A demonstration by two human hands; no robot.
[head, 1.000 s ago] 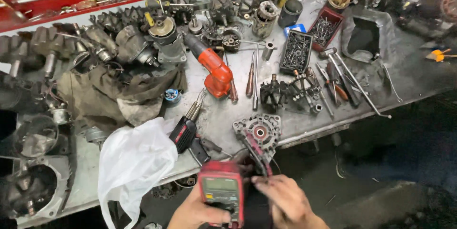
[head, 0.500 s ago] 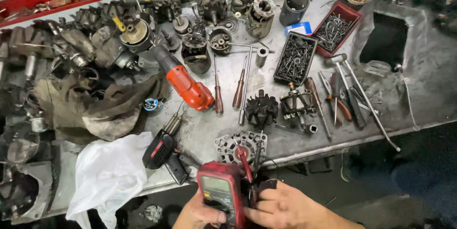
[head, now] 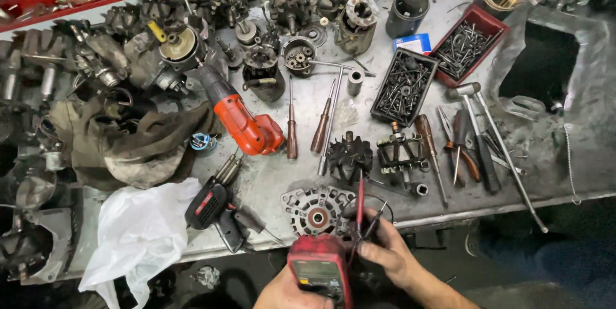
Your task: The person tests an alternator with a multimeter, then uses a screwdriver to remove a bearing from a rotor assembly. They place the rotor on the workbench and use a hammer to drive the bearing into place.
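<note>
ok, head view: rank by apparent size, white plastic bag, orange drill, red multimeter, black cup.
1. white plastic bag
2. orange drill
3. red multimeter, partly cut off by the frame and nearest the camera, so unsure against the drill
4. black cup

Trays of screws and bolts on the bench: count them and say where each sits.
2. A black tray of screws lies right of centre, just above the toothed black rotor. A red tray sits diagonally behind it to the right. More could be hidden among the clutter on the left.
</note>
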